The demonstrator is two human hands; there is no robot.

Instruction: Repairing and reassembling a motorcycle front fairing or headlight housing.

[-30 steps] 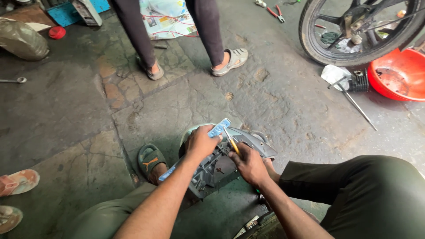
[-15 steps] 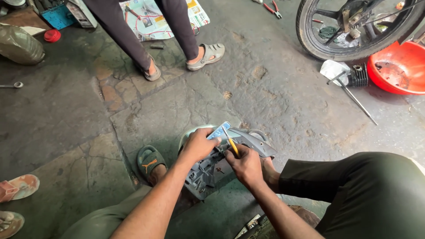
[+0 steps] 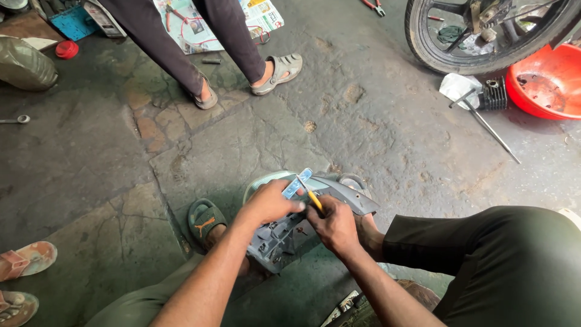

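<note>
- The left hand (image 3: 269, 203) lies closed over the top of a grey plastic motorcycle panel (image 3: 284, 233), fingers curled on its upper edge beside a small pale blue piece (image 3: 296, 183) there.
- The right hand (image 3: 334, 225) has its grip wrapped tight round a screwdriver with a yellow handle (image 3: 313, 198); the metal tip points up and to the left, at or just beside the blue piece (whether it touches cannot be told).
- The panel sits low between the person's knees, propped over the stone floor (image 3: 242, 139), with a foot in a green sandal (image 3: 204, 219) just to its left.
- Another person stands well apart at the top of the view, in grey sandals (image 3: 278, 71), on and beside a spread newspaper (image 3: 254, 15).
- At upper right a motorcycle wheel (image 3: 484, 36) stands near a red plastic basin (image 3: 544, 82), with a long metal rod (image 3: 487, 124) on the floor below them.
- A spanner (image 3: 15, 120) lies at far left.
</note>
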